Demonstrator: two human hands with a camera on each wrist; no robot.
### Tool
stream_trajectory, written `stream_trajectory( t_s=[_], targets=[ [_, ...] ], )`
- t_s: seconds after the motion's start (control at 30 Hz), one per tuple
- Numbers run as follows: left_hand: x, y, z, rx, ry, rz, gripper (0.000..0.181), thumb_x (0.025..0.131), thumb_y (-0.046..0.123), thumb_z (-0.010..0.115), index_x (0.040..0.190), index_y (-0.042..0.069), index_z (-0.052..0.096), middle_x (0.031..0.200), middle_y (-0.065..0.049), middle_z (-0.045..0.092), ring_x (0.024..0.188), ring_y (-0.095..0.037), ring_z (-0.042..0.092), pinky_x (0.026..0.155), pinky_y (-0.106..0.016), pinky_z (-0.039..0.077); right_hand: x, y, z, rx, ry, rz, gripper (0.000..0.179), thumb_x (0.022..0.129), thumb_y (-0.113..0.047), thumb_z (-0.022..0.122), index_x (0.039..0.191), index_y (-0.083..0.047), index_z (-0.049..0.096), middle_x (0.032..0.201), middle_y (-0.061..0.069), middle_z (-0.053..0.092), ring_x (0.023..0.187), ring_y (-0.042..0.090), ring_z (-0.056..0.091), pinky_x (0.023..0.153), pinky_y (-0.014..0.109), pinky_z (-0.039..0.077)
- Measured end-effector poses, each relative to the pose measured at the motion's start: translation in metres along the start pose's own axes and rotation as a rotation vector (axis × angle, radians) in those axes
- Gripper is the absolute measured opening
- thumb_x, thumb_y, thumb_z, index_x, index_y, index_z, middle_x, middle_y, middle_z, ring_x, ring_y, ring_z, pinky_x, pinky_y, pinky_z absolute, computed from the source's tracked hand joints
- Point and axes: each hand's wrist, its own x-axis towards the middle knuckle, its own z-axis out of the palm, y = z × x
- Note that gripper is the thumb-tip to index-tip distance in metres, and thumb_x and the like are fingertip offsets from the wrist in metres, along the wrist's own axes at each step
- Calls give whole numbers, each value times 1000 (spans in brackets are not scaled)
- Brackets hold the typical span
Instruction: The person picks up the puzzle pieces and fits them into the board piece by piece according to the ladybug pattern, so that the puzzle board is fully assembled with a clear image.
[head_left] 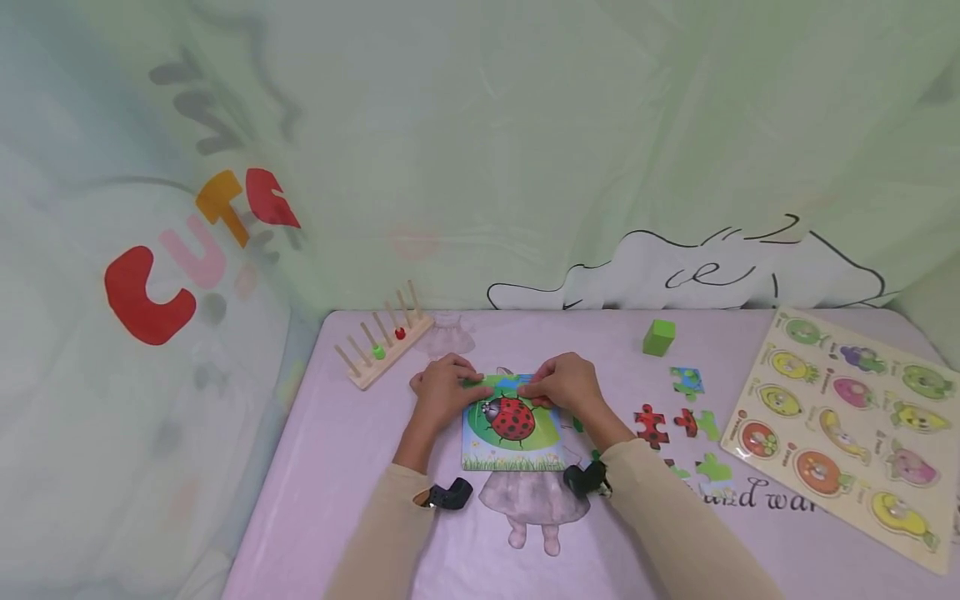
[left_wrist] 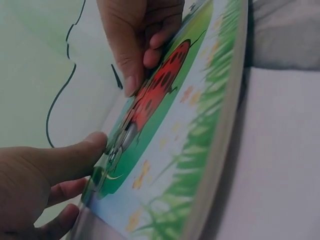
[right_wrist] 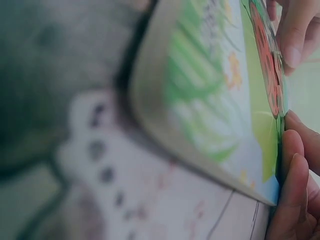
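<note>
Pinkish table (head_left: 300, 508); ladybug puzzle (head_left: 512, 421) on it, between my hands. Left hand (head_left: 444, 392) loose, thumb on far-left edge. Right hand (head_left: 567, 385) curled at far edge; can't tell if I'm pinching anything. Probably seating pieces; next likely needs pressing flush, then loose pieces (head_left: 651, 426).

Right sleeve (head_left: 663, 508), cut off at head view's bottom, partly hides puzzle pieces (head_left: 680, 472); corner of ladybug board (right_wrist: 212, 112) blurs in right wrist view.
</note>
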Motion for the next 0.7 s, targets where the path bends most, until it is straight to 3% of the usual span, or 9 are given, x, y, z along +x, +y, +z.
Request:
stream_trajectory(
  t_s=[0.2,0.33,0.5,0.6,0.7],
  targets=[
    [1,4,3,-2,17,-51,27,79,37,88,97,17,84,104,4,69,108,-23,63,97,-60,31,0,0,-1,14,-3,2,26,77,-30,90,79,-9,74,59,-1,67,53,10,62,55,22,46],
    [1,5,4,-1,21,-41,27,79,36,88,98,17,84,103,4,71,109,-24,63,99,-64,29,-1,0,-1,15,-6,2,26,78,-29,90,79,-9,74,59,-1,67,52,9,62,54,22,46],
    [0,4,5,83,-9,47,26,85,36,84,109,25,82,107,6,69,109,-21,59,100,-64,27,-1,-1,-2,21,-14,10,26,78,-29,90,79,-8,74,60,-1,68,53,9,62,54,21,46],
    [-1,3,5,165,-46,132,24,89,35,79,113,31,80,104,8,63,102,-16,56,93,-53,32,-1,-1,-2,23,-13,14,26,77,-28,90,80,-8,74,60,0,68,52,9,62,54,21,47],
    [-3,3,4,184,-90,237,23,93,27,75,116,30,79,98,6,60,93,-13,53,86,-39,39,0,-2,-2,19,-12,14,26,77,-29,90,80,-8,74,60,0,68,52,9,62,54,22,46]
  ],
)
